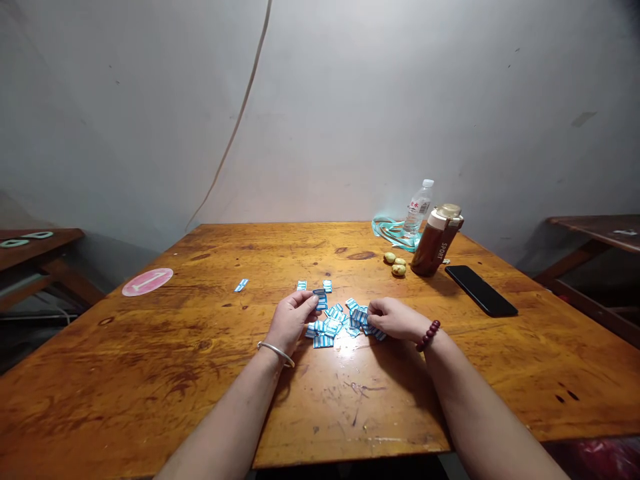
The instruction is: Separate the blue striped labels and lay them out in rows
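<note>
Inward from the near edge of a wooden table (305,420), blue-striped cards (331,327) heaped between left hand (290,317), pinching a separate card (321,303), and right hand (396,319), touching the heap, grip unclear.

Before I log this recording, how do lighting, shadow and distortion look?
Head view: bright glare on the tabletop just nearside of the blue-and-white pieces; same view, soft shadow below the right hand; also in head view, bottle and flask lean rightward, probably wide-lens distortion.
</note>
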